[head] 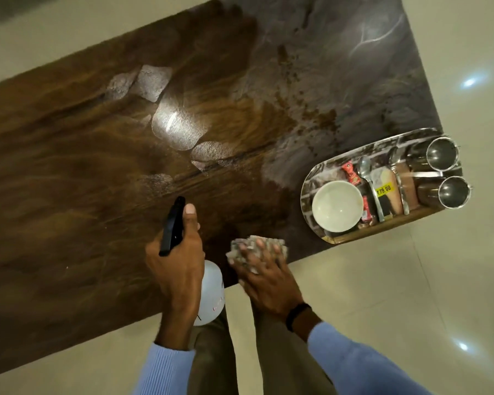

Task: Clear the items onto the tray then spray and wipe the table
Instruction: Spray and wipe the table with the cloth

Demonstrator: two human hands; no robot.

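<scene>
Your left hand (180, 258) is wrapped around the neck of the spray bottle (208, 295), thumb up by its black nozzle, over the near edge of the wooden table (69, 181). Your right hand (264, 276) lies spread, pressing a speckled cloth (257, 248) flat on the tabletop. The steel tray (340, 239) sits at the right end, holding a white bowl (337, 206), spoons, packets and two steel cups (442, 153).

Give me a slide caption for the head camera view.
Left hand aims spray bottle while right hand presses cloth on table; tray loaded.
</scene>
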